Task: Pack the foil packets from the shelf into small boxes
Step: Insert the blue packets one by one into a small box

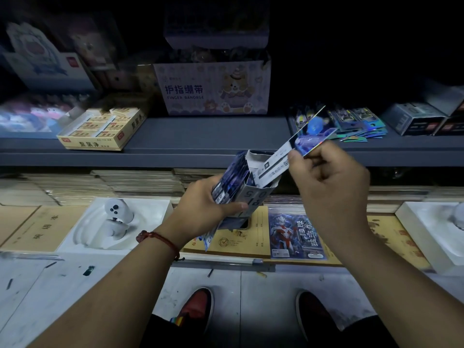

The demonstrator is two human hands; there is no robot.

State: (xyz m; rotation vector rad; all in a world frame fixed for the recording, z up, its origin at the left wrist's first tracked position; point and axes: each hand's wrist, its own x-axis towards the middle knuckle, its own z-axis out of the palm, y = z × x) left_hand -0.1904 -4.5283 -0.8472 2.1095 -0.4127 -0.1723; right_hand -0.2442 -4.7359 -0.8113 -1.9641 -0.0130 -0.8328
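The left hand [203, 209] is gripping a small box [253, 197] upright, fingers curled round its side and thumb across the front, with the top flaps standing open. It is also clamping a few more glossy packets [231, 179] against the box's left face. The right hand [334, 187] is pinching a foil packet [281, 156] between thumb and fingers, tilted, with its lower end sitting inside the box's open mouth. There may be a second packet behind it, though that's hard to tell.

Behind the hands, a loose pile of foil packets [351, 121] is lying on the grey shelf [200, 136], right of a finger bandage carton [213, 89]. A yellow carton [100, 129] is sitting at the shelf's left. Below the box, a larger hero-print packet [295, 234] is lying flat on brown exercise books [241, 237].
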